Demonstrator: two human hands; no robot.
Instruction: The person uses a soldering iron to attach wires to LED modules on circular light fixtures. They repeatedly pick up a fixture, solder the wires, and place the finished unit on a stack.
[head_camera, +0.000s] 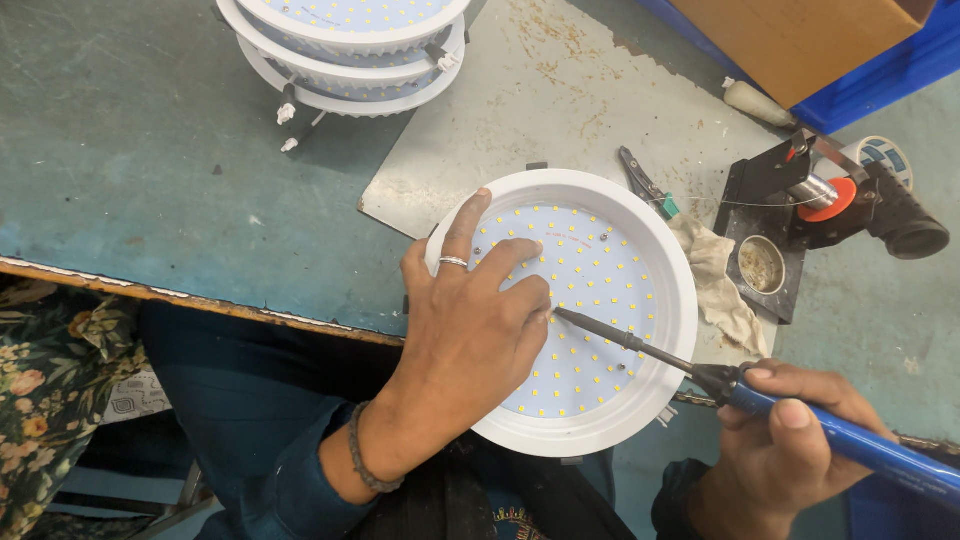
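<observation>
I press my left hand (470, 330) flat, fingers spread, on the round white lamp (640, 210) mid-frame. My right hand (790, 440), lower right, grips the blue soldering iron (850, 440) tight. I think I am soldering; next the tip must stay steady.

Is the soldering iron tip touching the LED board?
Cannot tell. In the head view the soldering iron tip ends at the LED board beside the left hand fingertips, but looking from above hides any gap. The right hand holds the iron's blue handle.

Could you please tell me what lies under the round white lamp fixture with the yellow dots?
The round white lamp fixture rests on a grey metal sheet; the sheet directly beneath it is hidden.
</observation>
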